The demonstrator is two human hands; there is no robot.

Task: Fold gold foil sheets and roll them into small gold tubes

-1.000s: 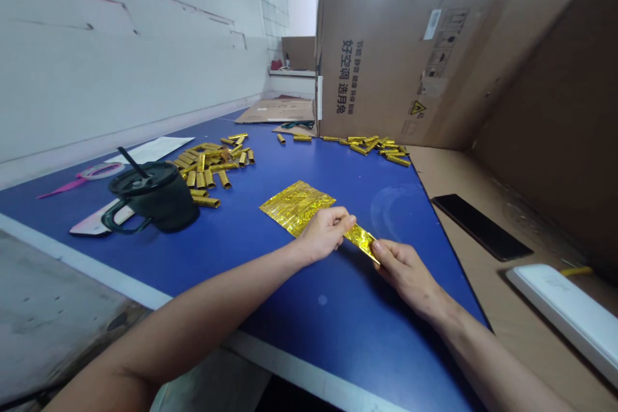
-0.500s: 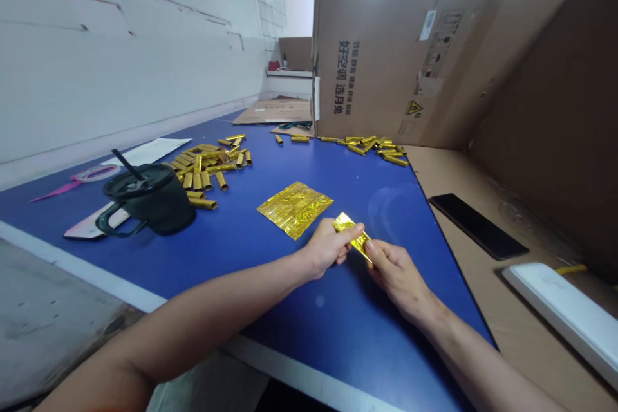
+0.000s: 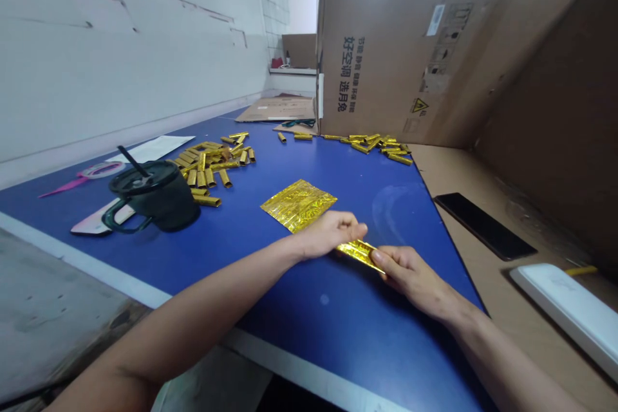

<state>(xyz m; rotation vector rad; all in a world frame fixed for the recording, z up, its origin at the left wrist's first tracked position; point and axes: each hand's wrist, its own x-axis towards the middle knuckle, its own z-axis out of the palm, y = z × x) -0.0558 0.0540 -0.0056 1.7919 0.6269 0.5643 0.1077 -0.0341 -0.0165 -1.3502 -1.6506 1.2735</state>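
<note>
A shiny gold foil strip [image 3: 358, 252] is held between both hands, low over the blue table [image 3: 299, 315]. My right hand [image 3: 410, 273] pinches its right end, thumb on top. At its left end is my left hand [image 3: 333, 232], with curled fingers wrapped round the upper edge. Just beyond my left hand lies a flat square gold sheet [image 3: 297, 203], its near corner partly covered by that hand. Many small gold tubes form one pile [image 3: 207, 164] at the left and another [image 3: 381, 143] by the cardboard box.
A dark lidded mug [image 3: 161, 196] with a straw stands at the left, beside a tape roll [image 3: 103, 170] and a pale flat object. Behind rises a large cardboard box [image 3: 386, 58]. On the right, cardboard holds a black phone [image 3: 483, 225] and a white device [image 3: 570, 309].
My left hand has shifted its grip and now lies flatter over the strip's left end. The strip has turned closer to level, and the view has shifted slightly.
</note>
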